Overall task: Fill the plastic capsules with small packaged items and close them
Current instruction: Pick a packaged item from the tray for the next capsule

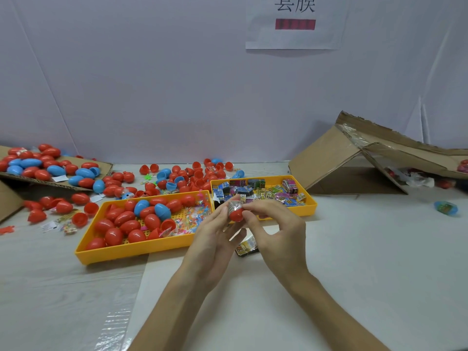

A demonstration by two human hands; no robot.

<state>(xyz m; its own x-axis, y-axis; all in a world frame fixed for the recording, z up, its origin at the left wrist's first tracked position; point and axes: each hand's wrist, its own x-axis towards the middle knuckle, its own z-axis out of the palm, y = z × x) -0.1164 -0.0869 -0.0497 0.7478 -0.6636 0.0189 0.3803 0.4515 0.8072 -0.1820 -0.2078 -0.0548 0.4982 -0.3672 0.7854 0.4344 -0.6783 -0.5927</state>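
A person's two bare hands meet just in front of the yellow tray of packets (312, 201), at its near left corner. The left hand (215, 231) has its fingers curled round a red capsule half (236, 216), holding it open end up. The right hand (276, 224) pinches with thumb and forefinger at a silvery packet (234, 205) that stands partly inside that half, with its top still above the rim. This looks like the filling step: the item is going in and no cap is on yet. Another packet (247, 246) lies on the table below the hands, nearer the person than the tray. Touching the tray's left side is a second yellow tray (131, 252) holding red and blue capsules. Next, the packet likely needs pressing fully down, then a matching half fetched and snapped on squarely.
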